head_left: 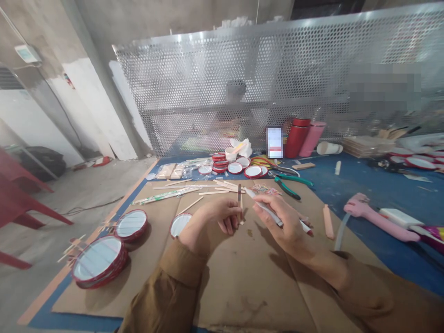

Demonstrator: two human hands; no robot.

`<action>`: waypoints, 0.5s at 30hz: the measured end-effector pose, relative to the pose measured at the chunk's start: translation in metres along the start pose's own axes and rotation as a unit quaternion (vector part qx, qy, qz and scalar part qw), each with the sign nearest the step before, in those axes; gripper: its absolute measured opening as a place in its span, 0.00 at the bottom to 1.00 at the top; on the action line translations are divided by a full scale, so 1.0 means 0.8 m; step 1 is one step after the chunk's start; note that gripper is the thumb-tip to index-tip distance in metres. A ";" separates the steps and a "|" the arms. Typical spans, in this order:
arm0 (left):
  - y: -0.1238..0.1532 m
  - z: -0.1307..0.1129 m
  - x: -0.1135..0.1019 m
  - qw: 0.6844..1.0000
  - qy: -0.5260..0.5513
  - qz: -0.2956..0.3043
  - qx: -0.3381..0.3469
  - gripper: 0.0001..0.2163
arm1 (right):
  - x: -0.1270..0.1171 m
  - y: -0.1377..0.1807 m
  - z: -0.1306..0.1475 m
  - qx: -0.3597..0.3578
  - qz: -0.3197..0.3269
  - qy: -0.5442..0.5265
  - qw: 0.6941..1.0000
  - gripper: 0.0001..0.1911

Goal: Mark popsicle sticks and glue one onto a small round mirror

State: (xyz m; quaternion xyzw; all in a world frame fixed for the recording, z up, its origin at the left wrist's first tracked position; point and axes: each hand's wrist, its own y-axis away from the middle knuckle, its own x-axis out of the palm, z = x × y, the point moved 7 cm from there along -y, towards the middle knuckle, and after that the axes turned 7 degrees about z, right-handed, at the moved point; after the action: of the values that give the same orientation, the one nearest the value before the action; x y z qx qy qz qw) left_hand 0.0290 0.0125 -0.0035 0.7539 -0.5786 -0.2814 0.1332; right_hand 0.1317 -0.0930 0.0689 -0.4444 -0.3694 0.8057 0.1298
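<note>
My left hand (227, 215) is closed, pinching a thin wooden stick (239, 196) that stands upright between thumb and fingers; its upper part looks dark. Just to the right, my right hand (277, 219) grips a slim white pen-like tube (256, 203), its narrow tip pointing up and left toward the stick. A small red piece (307, 228) shows by the lower fingers of that hand. Behind my left wrist, partly covered, lies a round red-rimmed white disc (179, 225). Loose wooden sticks (222, 186) lie on the cardboard (243, 286) beyond both hands.
Stacked red-rimmed drums (100, 261) stand at left, with more discs (253, 171) at the back. Green-handled pliers (287, 188) lie behind my right hand. A pink glue gun (381, 219) rests at right. A phone (275, 142) and red bottle (297, 138) stand before the perforated metal screen (194, 83).
</note>
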 end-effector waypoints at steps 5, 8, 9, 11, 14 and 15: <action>-0.018 0.010 -0.011 1.000 -0.002 -0.026 0.006 0.13 | -0.001 -0.001 -0.007 0.005 -0.005 -0.006 1.000 0.08; -0.025 0.016 -0.014 0.999 0.005 -0.043 0.018 0.14 | -0.004 -0.004 -0.010 0.015 -0.008 -0.009 1.000 0.09; -0.026 0.019 -0.015 0.999 0.010 -0.049 0.020 0.14 | -0.005 -0.004 -0.011 0.018 -0.010 -0.009 1.000 0.09; -0.027 0.024 -0.017 0.998 0.014 -0.051 0.016 0.15 | -0.006 -0.005 -0.012 0.021 -0.017 -0.009 1.000 0.09; -0.028 0.025 -0.017 0.999 0.022 -0.028 0.025 0.17 | -0.007 -0.005 -0.015 0.023 -0.031 -0.006 0.999 0.09; -0.028 0.025 -0.018 0.999 0.026 -0.023 0.025 0.17 | -0.006 -0.005 -0.016 0.021 -0.034 -0.006 0.999 0.08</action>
State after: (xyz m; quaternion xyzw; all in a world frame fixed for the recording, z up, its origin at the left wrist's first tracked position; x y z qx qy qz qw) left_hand 0.0324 0.0349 -0.0277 0.7772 -0.5643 -0.2501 0.1227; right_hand 0.1446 -0.0867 0.0703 -0.4239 -0.3683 0.8109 0.1645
